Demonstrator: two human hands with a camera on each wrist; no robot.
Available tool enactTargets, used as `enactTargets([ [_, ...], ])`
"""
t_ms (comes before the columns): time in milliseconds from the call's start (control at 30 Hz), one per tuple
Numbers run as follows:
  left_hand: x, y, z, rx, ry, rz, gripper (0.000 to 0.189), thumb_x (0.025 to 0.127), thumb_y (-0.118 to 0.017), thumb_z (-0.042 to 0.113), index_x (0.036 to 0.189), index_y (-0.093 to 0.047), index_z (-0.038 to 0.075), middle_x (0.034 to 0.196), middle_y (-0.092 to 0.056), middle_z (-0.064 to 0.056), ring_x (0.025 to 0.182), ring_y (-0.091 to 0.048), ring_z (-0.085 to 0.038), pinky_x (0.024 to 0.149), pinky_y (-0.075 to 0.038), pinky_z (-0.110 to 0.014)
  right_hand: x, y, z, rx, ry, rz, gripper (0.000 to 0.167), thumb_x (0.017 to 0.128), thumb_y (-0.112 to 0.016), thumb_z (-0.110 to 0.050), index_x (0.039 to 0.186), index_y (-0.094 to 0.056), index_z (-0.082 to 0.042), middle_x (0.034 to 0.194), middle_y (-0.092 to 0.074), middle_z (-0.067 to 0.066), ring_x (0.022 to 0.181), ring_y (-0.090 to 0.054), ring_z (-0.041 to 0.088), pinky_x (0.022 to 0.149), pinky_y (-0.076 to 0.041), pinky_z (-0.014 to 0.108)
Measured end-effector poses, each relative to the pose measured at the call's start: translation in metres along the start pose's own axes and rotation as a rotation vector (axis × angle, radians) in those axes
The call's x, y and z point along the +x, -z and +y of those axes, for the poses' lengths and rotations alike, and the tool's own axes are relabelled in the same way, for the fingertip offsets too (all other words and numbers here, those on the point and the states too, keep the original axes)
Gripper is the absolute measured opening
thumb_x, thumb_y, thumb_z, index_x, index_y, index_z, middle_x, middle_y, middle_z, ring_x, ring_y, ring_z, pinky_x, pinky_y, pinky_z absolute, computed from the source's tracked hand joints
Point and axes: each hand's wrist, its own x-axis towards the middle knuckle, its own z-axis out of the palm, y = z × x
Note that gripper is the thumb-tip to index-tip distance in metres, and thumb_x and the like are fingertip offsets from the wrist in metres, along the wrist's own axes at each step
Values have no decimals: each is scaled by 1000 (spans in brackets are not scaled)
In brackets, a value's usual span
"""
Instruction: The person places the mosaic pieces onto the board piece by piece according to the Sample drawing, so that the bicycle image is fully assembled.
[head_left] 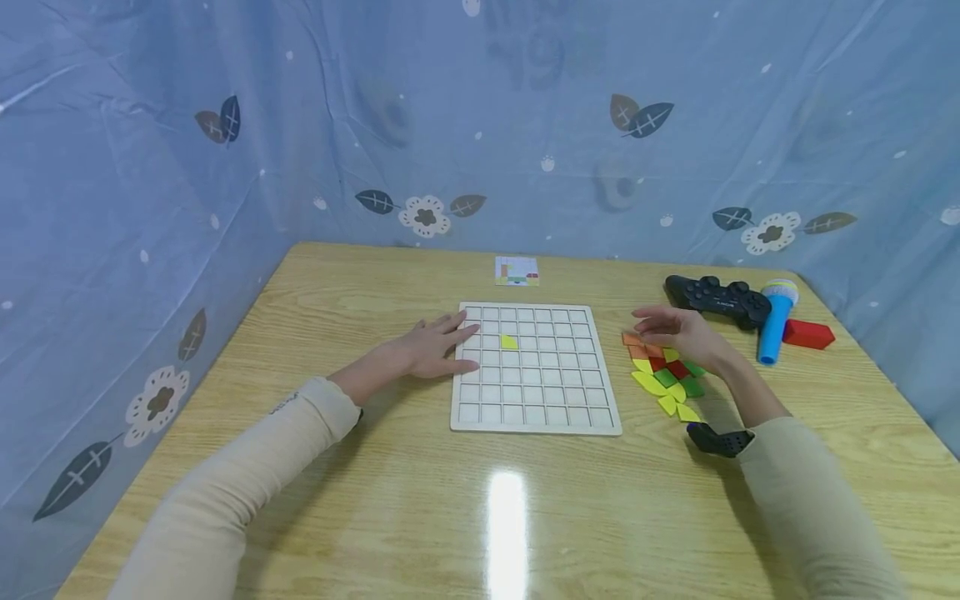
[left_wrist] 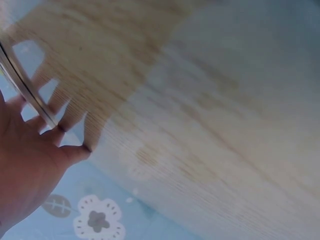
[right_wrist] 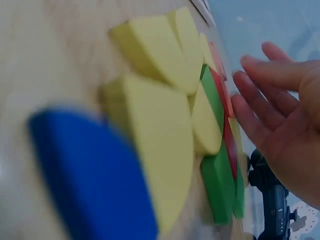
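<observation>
Plainly, the left hand [head_left: 438, 346] lies spread over the near-side-left margin of a white square board with a raised grid [head_left: 532, 396], its fingers straight and its grip wide, pinching nothing. Just to the right of that grip, a yellow tile with one rounded corner [head_left: 509, 342] sits in one of the board's cells.

Well across from it, the right hand [head_left: 682, 333] hovers with fingers gently bent and parted, and its grip has hold of nothing visible. Under this grip, and running from it toward the person, lies a cluster of flat orange, red, green and yellow tiles [head_left: 665, 377]; a blue tile with a curved edge [right_wrist: 95, 175] is at the end farthest from the fingers.

Beyond the right grip and to its right are a black game controller [head_left: 708, 296], a blue toy microphone [head_left: 773, 333] and a red oblong block [head_left: 808, 335]. Ahead of the left grip, to its right, a small printed card [head_left: 517, 271] lies on the pale wood-grained counter [head_left: 375, 500].
</observation>
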Motion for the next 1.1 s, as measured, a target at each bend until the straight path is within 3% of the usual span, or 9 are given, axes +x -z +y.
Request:
enactTargets([
  [167, 0, 0, 0, 7, -2, -2, 78, 94, -36, 65, 155, -9, 24, 159, 4, -7, 143, 0, -31, 111, -4, -56, -7, 0, 5, -110, 103, -3, 39, 93, -55, 6, 132, -50, 6, 117, -58, 26, 107, -57, 37, 79, -52, 23],
  [300, 0, -1, 0, 7, -9, -2, 78, 95, -36, 63, 155, -9, 23, 159, 4, -8, 143, 0, -31, 111, -4, -57, -9, -1, 6, -183, 144, -15, 40, 90, -56, 12, 130, -52, 8, 119, -57, 28, 108, -56, 43, 83, -51, 24],
  [500, -1, 0, 1, -2, -11, 3, 77, 95, -37, 62, 155, -10, 22, 159, 3, -8, 143, -1, -32, 110, -4, -58, -8, 2, 6, -280, 156, -51, 39, 90, -57, 11, 129, -53, 10, 119, -58, 28, 105, -58, 41, 84, -52, 36],
  [767, -1, 1, 2, -6, -5, 1, 77, 95, -36, 62, 155, -10, 23, 159, 3, -8, 143, 0, -31, 111, -3, -57, -8, 7, 6, -276, 130, -47, 38, 91, -59, 6, 129, -52, 9, 114, -61, 25, 102, -59, 38, 78, -50, 19],
  [1100, -1, 1, 1, -12, 2, -15, 77, 95, -35, 64, 155, -8, 24, 159, 5, -6, 143, 1, -30, 111, -2, -55, -6, 7, 7, -312, 93, -25, 38, 90, -62, 3, 127, -54, 9, 112, -61, 22, 101, -59, 35, 78, -50, 21],
])
